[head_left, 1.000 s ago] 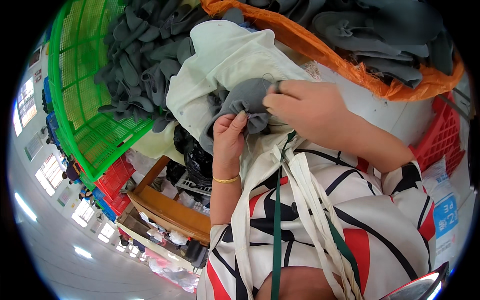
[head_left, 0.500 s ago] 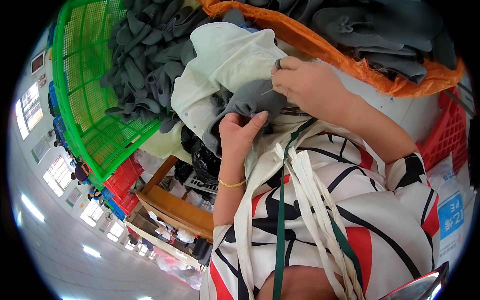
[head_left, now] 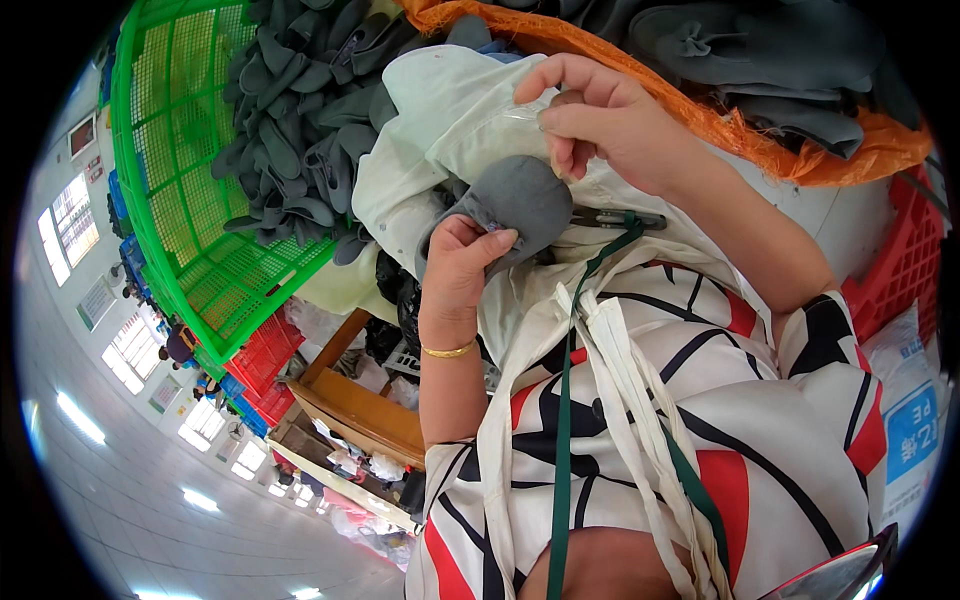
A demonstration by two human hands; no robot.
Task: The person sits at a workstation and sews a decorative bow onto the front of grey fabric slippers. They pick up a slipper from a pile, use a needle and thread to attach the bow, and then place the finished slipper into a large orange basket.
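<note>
My left hand (head_left: 462, 262) grips a grey fabric shoe (head_left: 535, 200) with a small bow, its thumb pressed by the bow and the rounded toe pointing up and right. Above the toe, my right hand (head_left: 605, 125) is raised, thumb and fingers curled together and the index finger arched. A faint thin, pale streak shows by its thumb tip; I cannot make out what it is. Beneath the shoe, white cloth (head_left: 415, 150) covers my lap. Metal thread snips (head_left: 622, 218) on a green strap (head_left: 566, 430) lie just right of the shoe.
Many grey shoes (head_left: 300, 140) are heaped beside a green mesh crate (head_left: 185, 200) on the left. An orange sack (head_left: 690, 110) with more shoes lies at the far right. A wooden drawer (head_left: 365, 405), a red crate (head_left: 900, 255) and a white bag with blue print (head_left: 908, 430) stand nearby.
My right hand has lifted up and away from the shoe, its fingers opening somewhat. The shoe's toe has tilted up, and the snips have come into sight.
</note>
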